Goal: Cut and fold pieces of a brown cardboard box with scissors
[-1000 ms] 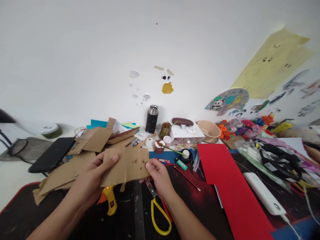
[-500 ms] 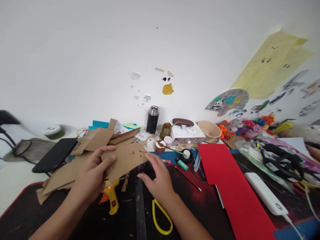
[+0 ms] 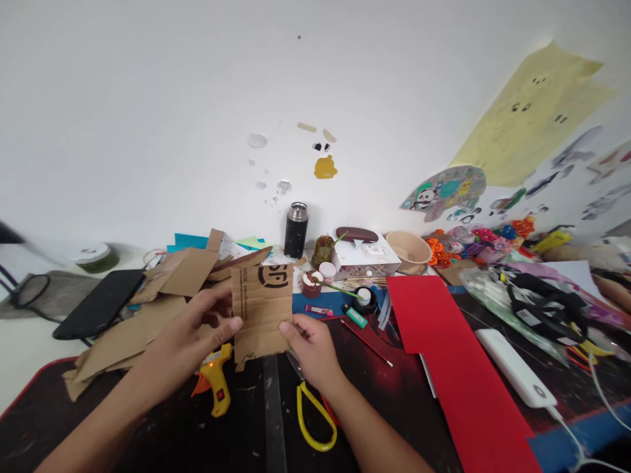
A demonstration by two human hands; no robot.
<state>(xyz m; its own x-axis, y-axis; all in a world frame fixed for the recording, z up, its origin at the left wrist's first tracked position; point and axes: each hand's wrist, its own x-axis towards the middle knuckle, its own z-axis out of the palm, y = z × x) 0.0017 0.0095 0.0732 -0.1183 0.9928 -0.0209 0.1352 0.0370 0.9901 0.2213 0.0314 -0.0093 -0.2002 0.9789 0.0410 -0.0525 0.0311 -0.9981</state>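
Between my two hands a piece of brown cardboard (image 3: 262, 315) stands upright, its printed side with black lettering facing me. My left hand (image 3: 210, 322) grips its left edge, thumb in front and fingers behind. At the lower right edge, my right hand (image 3: 310, 345) pinches it with the thumb in front. Below the left hand lies a yellow glue gun (image 3: 215, 381) with an orange trigger and a small lit light. Scissors with yellow handles (image 3: 315, 427) lie under my right wrist, partly hidden. A dark ruler-like strip (image 3: 274, 414) runs toward me between them.
Cardboard scraps (image 3: 182, 276) pile up at the left beside a black tablet-like slab (image 3: 101, 303). A black bottle (image 3: 296, 231), a white box (image 3: 367, 256) and a beige bowl (image 3: 408, 249) line the wall. Red card (image 3: 453, 368) and a white power strip (image 3: 516, 368) lie at the right.
The cardboard has been turned from its plain, spotted side to its printed side and now stands upright. My right hand has closed from spread fingers to a pinch on its edge.
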